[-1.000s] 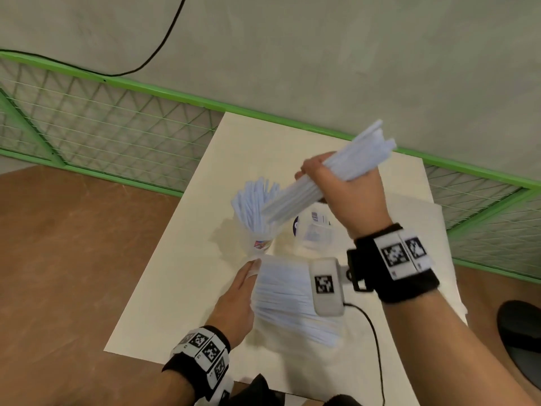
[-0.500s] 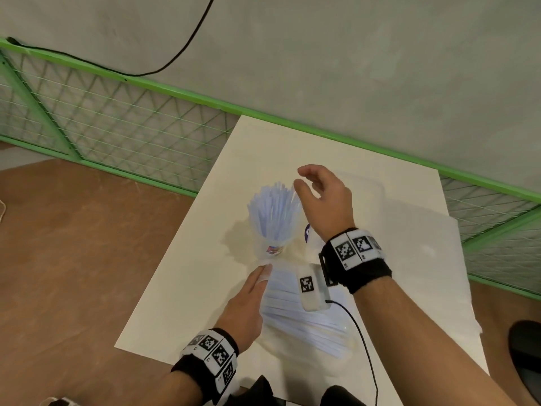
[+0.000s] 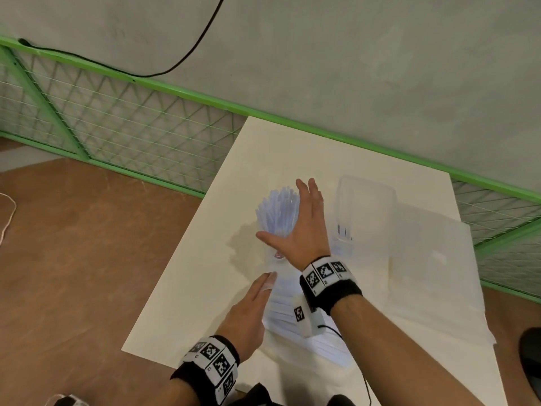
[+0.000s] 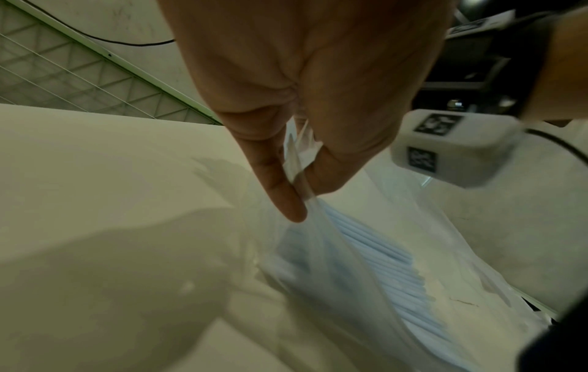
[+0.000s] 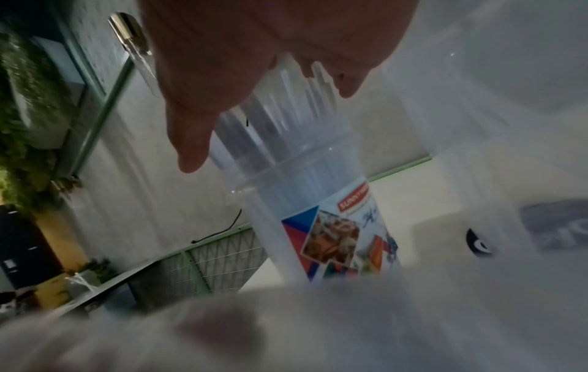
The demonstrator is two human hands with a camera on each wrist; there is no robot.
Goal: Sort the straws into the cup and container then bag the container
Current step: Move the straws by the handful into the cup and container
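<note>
Pale blue straws (image 3: 276,209) stand bunched in a clear labelled cup (image 5: 318,201) at the middle of the white table (image 3: 193,288). My right hand (image 3: 304,224) lies open over the straw tops, fingers straight, palm against them and thumb out to the left. A clear plastic bag of more straws (image 4: 375,241) lies near the table's front edge. My left hand (image 3: 248,312) pinches that bag's edge (image 4: 299,161) between thumb and finger. An upright clear container (image 3: 366,212) stands just right of the cup.
A flat clear plastic bag (image 3: 433,259) lies on the table to the right of the container. A green mesh fence (image 3: 117,136) runs behind the table, in front of a grey wall. Brown floor lies to the left.
My right hand held a bundle of straws above the cup; the straws now stand in the cup and the hand lies flat on their tops. The left hand kept its pinch.
</note>
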